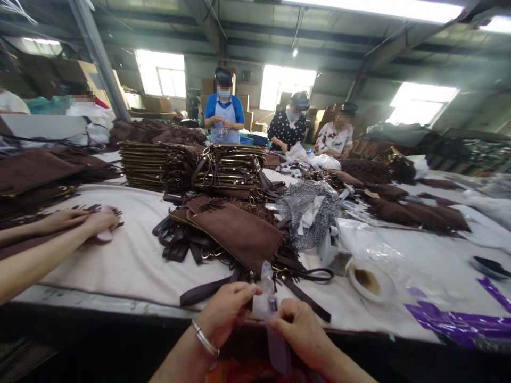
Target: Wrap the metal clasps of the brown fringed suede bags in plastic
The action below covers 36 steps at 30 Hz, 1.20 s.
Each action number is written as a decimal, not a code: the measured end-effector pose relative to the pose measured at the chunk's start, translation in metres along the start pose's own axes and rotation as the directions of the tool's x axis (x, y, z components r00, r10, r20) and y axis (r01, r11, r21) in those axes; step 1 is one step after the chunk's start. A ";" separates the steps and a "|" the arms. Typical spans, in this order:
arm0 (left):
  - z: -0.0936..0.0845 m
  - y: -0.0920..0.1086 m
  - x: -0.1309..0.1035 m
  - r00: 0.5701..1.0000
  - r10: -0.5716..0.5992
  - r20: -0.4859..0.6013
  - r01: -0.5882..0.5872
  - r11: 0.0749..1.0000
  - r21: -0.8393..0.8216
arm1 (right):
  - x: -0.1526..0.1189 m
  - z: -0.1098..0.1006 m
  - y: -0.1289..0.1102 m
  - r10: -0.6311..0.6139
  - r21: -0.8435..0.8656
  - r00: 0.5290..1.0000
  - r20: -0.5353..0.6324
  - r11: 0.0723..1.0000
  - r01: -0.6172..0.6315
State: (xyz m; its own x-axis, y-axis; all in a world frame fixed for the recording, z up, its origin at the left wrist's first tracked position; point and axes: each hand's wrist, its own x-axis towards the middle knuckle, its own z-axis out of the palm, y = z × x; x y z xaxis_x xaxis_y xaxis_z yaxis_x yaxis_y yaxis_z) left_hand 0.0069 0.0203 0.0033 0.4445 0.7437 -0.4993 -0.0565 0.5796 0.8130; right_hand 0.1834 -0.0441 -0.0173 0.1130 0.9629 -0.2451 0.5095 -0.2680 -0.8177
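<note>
1. Nearest the camera, the right hand (301, 327) pinches a long, translucent, pale plastic strip (279, 348) between thumb and curled fingers; the strip stands roughly upright, at the table's front edge.
2. The left hand (227, 308), with a silver-coloured bangle (205, 339) at its wrist, is just beside the strip, thumb stretched towards it. A dark piece shows under the thumb; whether it is pinched, I cannot tell.
3. Just beyond the hands lies a dark brown, suede-like flat pouch with fringed edges (243, 229), tilted across other brown pieces and straps. A dark brown leather-like strap loop (207, 290) reaches towards the table edge.
4. For good handling, I would keep the right-hand pinch light, as thin plastic probably creases easily, and let the left fingers steady the strip close to where it is worked.
5. Holding the strip clear of the fringe and metal fittings should avoid snags.
6. The round white dish with brown liquid or residue (389, 291) sits near, to the right; sleeves and straps are best kept out of it, since a stain seems possible.
</note>
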 end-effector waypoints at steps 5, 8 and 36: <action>0.008 -0.007 0.007 0.996 0.035 0.077 -0.036 0.999 0.004 | -0.003 0.010 0.003 0.006 0.050 1.000 0.023 0.999 -0.008; 0.010 -0.011 0.008 0.998 0.039 0.046 -0.041 0.999 0.033 | -0.003 0.010 0.002 0.046 0.102 0.998 0.041 0.993 -0.050; 0.006 -0.022 0.012 0.997 0.066 -0.032 -0.064 0.996 0.067 | 0.003 0.012 0.000 0.180 0.340 0.961 0.208 0.908 -0.244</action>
State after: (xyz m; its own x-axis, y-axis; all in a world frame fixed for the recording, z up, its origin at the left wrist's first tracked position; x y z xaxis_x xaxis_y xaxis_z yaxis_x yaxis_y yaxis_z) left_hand 0.0184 0.0146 -0.0187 0.4106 0.7909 -0.4537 -0.0250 0.5072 0.8615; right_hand 0.1739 -0.0420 -0.0242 0.0230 0.8708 -0.4912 0.1453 -0.4890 -0.8601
